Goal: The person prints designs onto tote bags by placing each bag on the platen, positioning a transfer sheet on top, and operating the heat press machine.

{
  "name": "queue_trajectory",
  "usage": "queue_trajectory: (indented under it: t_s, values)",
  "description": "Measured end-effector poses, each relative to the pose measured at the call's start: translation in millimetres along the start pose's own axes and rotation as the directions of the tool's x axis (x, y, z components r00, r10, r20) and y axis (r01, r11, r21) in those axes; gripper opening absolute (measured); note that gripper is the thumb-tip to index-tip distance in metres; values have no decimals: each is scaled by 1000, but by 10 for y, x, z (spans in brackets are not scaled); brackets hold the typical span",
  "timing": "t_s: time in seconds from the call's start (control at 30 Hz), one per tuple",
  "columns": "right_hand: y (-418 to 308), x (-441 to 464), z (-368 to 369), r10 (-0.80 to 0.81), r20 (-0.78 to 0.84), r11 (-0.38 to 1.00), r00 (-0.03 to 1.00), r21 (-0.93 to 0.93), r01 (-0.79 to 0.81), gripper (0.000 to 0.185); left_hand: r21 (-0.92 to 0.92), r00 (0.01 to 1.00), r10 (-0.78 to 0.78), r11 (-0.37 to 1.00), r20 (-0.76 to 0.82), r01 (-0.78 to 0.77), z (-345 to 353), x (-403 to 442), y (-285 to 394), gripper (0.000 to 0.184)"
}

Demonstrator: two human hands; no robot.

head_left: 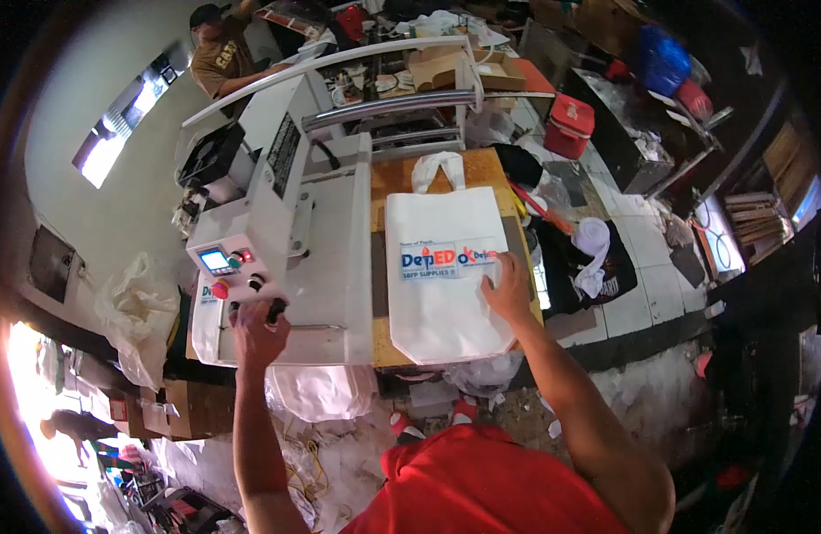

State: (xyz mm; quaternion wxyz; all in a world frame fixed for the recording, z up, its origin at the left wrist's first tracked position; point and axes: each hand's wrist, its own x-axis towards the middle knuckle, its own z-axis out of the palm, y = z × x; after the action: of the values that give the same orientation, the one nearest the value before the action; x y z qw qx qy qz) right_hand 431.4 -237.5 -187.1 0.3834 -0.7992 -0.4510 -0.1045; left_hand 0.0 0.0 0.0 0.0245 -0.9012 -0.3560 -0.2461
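Observation:
My left hand (pixel 261 331) is closed round a black handle (pixel 276 310) on the front of a white press machine (pixel 330 267), below its control box (pixel 237 258) with a lit screen and a red button. My right hand (pixel 508 287) lies with its fingers apart on the right side of a white bag (pixel 446 320). The bag is flat on a wooden board (pixel 381 329), its handles pointing away from me. A blue and red printed label (pixel 446 260) is across its middle, beside my right fingertips. Part of another printed bag (pixel 207 311) shows at the machine's left.
A co-worker (pixel 223 58) stands behind the machine at the upper left. An open cardboard box (pixel 441 69) and a red cooler (pixel 570 125) are beyond the board. Black fabric with a white roll (pixel 593 238) lies to the right. White bags (pixel 321 392) hang below the machine.

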Motion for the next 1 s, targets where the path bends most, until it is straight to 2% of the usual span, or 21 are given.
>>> queue_trajectory:
  t_s: [0.07, 0.1, 0.17, 0.23, 0.3, 0.37, 0.4, 0.43, 0.47, 0.5, 0.53, 0.57, 0.67, 0.73, 0.77, 0.8, 0.83, 0.9, 0.93, 1.0]
  values:
    - [-94, 13, 8, 5, -56, 1000, 998, 18, -4, 59, -63, 997, 78, 995, -6, -78, -22, 38, 234, 16]
    - [34, -41, -103, 5, -43, 1000, 999, -7, -6, 59, -89, 998, 70, 994, 2, -70, 105, -23, 501, 16]
    - [49, 29, -102, 37, -93, 998, 995, 59, -31, 55, -153, 991, 125, 979, -50, -131, 168, 47, 785, 13]
    - [65, 117, -126, 15, -159, 999, 987, 40, -9, 53, -145, 990, 137, 980, -25, -139, 252, 70, 996, 14]
    - [-16, 122, -188, -2, -217, 1000, 976, 22, 7, 50, -221, 989, 145, 964, -21, -146, 324, 80, 1246, 19]
    - [-385, 168, -441, -10, -269, 977, 963, 203, 67, 45, -277, 985, 163, 946, -51, -171, 307, 124, 1528, 22]
    - [-665, 155, -601, -82, -229, 956, 970, 255, 141, 41, -289, 983, 175, 940, -46, -181, 334, 109, 1603, 22]
    - [-967, 102, -719, -139, -187, 897, 973, 392, 203, 40, -295, 983, 177, 938, -43, -181, 365, 113, 1689, 22]
    - [-1284, 60, -864, -260, -137, 851, 956, 435, 293, 38, -322, 981, 188, 926, -53, -195, 398, 117, 1780, 22]
    - [-1599, 53, -995, -319, -56, 819, 946, 487, 305, 34, -349, 977, 199, 913, -70, -211, 427, 122, 1863, 23]
    - [-1813, 35, -986, -376, 5, 759, 926, 575, 306, 34, -374, 979, 203, 907, -17, -195, 390, 116, 1929, 24]
    - [-2028, 46, -1001, -379, 29, 752, 925, 592, 290, 35, -377, 978, 206, 905, -20, -198, 374, 111, 1962, 24]
    - [-2202, -60, -890, -303, 60, 825, 951, 517, 230, 39, -582, 988, 134, 798, -83, -157, 204, 47, 1995, 32]
    - [-2311, -96, -903, -280, 42, 940, 959, 216, 265, 45, -567, 989, 105, 811, -105, -146, 32, -150, 1854, 32]
    - [-2360, -91, -906, -291, 55, 935, 955, 226, 272, 45, -548, 990, 72, 827, -121, -127, -17, -297, 1744, 32]
    - [-2401, -66, -918, -242, 71, 965, 968, 116, 233, 46, -574, 990, 22, 813, -142, -100, -40, -467, 1583, 31]
    - [-2425, -46, -893, -195, 85, 981, 977, 10, 195, 48, -604, 991, -51, 796, -124, -35, -11, -650, 1391, 27]
    - [-2388, -3, -767, -148, 72, 986, 986, -65, 153, 45, -585, 988, -131, 809, -79, 60, 109, -1039, 901, 22]
    - [-2315, -6, -686, -161, 30, 981, 986, -104, 164, 43, -589, 976, -209, 797, -59, 135, 249, -1223, 641, 18]
    - [-2196, 17, -556, -186, -29, 969, 982, -171, 178, 40, -516, 937, -340, 791, 78, 330, 588, -1629, -35, 15]
